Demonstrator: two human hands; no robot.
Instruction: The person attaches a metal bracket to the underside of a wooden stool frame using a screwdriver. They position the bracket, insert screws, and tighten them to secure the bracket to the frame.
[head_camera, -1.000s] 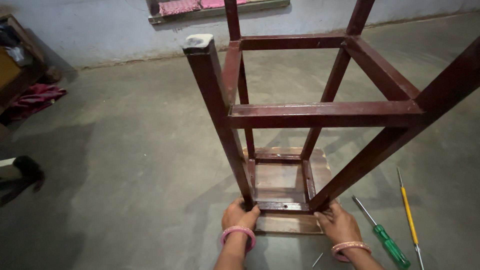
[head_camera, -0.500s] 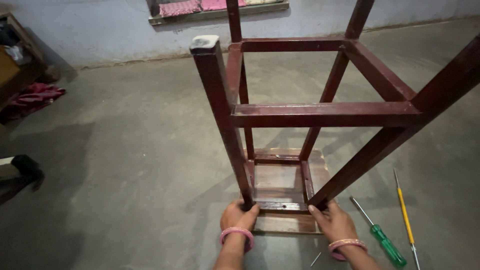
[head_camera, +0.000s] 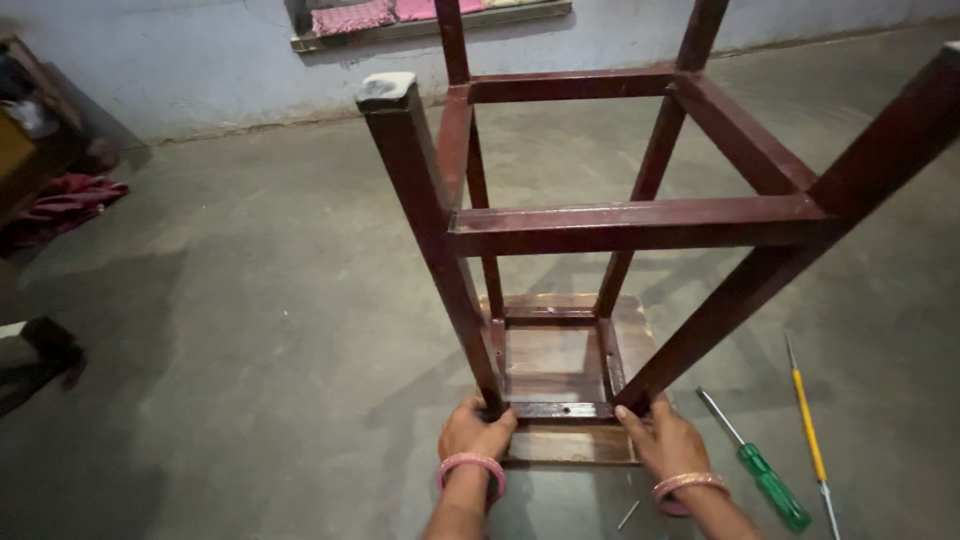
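One upturned dark red wooden stool (head_camera: 600, 225) stands seat-down on the floor (head_camera: 250, 330), four legs up. The left hand (head_camera: 472, 432) and right hand (head_camera: 665, 438) each grasp its frame at the seat. Two screwdrivers, green (head_camera: 765, 485) and yellow (head_camera: 805, 430), lie right of the right hand; one screw (head_camera: 628, 515) between the wrists.

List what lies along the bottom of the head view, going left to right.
Left hand → upturned stool's seat board → right hand → green-handled screwdriver → yellow-handled screwdriver.
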